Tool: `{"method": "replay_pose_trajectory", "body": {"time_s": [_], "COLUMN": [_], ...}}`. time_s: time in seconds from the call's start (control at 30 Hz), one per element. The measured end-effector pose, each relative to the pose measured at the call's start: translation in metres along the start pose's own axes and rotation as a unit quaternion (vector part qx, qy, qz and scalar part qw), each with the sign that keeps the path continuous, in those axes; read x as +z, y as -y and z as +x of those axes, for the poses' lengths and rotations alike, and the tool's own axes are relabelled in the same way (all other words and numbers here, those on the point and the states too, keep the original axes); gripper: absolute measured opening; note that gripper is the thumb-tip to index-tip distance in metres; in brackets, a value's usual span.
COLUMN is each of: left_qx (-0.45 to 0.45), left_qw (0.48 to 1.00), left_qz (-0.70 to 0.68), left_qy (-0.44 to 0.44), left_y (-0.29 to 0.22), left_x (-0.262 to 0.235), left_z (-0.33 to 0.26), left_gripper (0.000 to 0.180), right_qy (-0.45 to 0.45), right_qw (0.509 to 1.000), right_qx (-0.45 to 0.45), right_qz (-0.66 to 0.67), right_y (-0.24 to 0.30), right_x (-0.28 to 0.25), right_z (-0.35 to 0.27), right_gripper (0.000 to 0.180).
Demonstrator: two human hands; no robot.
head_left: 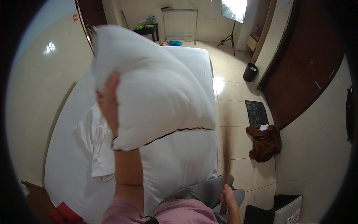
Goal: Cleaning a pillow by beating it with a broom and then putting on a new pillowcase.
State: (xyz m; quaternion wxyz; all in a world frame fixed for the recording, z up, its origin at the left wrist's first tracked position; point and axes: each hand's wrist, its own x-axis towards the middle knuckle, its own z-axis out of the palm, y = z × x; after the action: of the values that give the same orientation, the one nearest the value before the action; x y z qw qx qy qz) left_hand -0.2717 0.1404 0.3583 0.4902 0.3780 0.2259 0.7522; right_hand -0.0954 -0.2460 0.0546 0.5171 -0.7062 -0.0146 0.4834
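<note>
While the left hand (pixel 109 99) grips a white pillow (pixel 156 82), tilted above the bed (pixel 171 164), the right hand (pixel 230 198), at five o'clock from it, is closed round a brown stick broom (pixel 226 160) whose upper end blurs toward twelve. I see crumpled white cloth (pixel 100 138) on the bed at half past seven. On the tiled floor (pixel 238 168), a brown cloth (pixel 266 143) lies at four o'clock, and a black bin (pixel 250 73) stands at three.
</note>
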Motion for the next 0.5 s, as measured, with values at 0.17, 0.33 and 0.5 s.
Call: {"method": "replay_pose_trajectory", "body": {"time_s": [0.17, 0.33, 0.5], "left_qx": [0.233, 0.341, 0.229], "left_qw": [0.937, 0.873, 0.858], "left_qz": [0.26, 0.345, 0.45], "left_qy": [-0.015, -0.051, -0.094], "left_y": [-0.09, -0.123, -0.095], "left_x": [-0.037, -0.075, -0.119], "left_z": [-0.017, -0.013, 0.024], "left_gripper": [0.031, 0.031, 0.038], "right_qy": [0.293, 0.14, -0.148], "right_qw": [0.881, 0.767, 0.863], "right_qx": [-0.013, -0.099, -0.131], "right_qz": [-0.37, -0.618, -0.465], "right_y": [0.014, 0.055, 0.056], "right_x": [0.015, -0.032, -0.1], "right_z": [-0.001, 0.007, 0.017], "right_gripper": [0.047, 0.05, 0.042]}}
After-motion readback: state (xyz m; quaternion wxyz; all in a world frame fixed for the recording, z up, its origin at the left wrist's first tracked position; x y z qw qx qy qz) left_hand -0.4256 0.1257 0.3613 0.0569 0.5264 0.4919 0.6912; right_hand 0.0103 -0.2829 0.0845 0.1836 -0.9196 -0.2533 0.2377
